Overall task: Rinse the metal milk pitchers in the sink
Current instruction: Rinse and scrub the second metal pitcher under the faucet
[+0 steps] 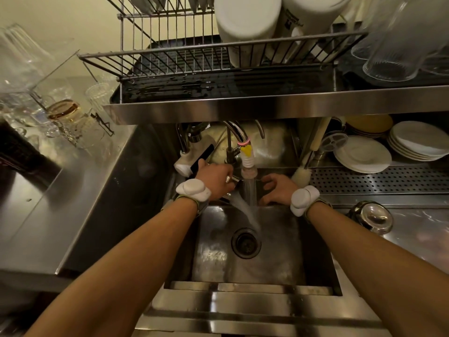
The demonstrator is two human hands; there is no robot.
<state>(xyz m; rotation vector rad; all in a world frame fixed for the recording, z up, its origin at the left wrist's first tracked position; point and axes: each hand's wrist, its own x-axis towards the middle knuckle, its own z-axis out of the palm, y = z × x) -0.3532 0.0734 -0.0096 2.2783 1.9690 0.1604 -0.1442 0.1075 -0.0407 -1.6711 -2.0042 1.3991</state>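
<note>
Sink (pixel 267 271) nearest; tub (pixel 313 18) label unreadable.

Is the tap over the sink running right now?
On. A stream of water pours from the tap nozzle into the sink, between the left hand and right hand.

A steel pitcher (pixel 251 190) tilts under running water over the sink (pixel 279 251).
</note>
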